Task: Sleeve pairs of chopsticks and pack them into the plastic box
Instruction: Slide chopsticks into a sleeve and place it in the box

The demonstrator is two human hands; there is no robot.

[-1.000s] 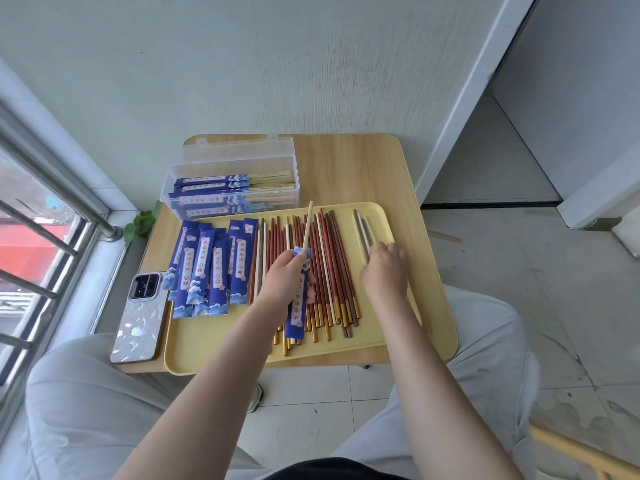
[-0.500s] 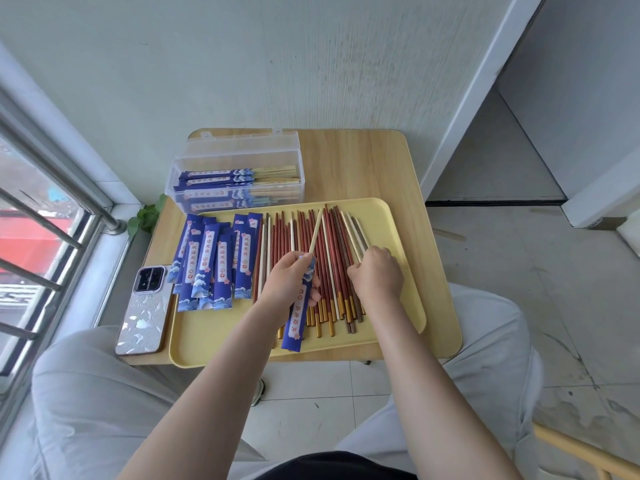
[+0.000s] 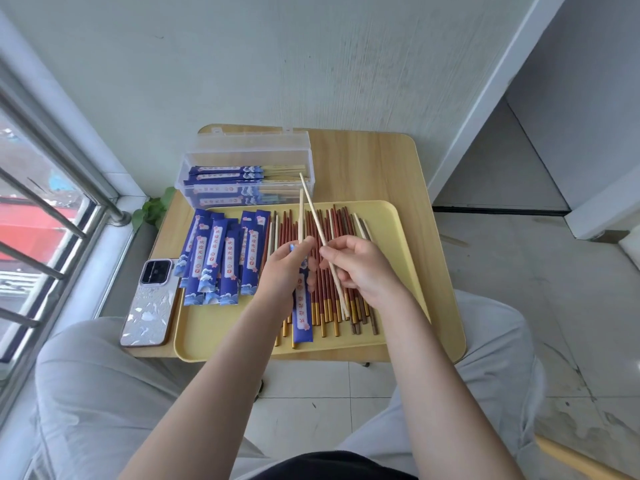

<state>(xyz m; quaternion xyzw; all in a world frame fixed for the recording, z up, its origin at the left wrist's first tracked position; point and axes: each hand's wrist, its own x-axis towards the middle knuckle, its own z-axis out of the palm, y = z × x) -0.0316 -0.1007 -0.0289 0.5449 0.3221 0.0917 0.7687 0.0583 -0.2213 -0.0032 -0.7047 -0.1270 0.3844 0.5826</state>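
Bright, even daylight enters from the window (image 3: 41,216) at left. Shadows soft and faint; a weak one lies under the table (image 3: 367,161). Slight sheen on the phone (image 3: 149,306) back. Centre sharp. Wide-angle bending curves the window bars and the wall edges toward the frame borders.

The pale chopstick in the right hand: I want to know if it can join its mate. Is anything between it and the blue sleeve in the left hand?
Nothing visible. The right hand holds the pale chopstick just beside the blue sleeve, which the left hand grips with one pale chopstick already in it.
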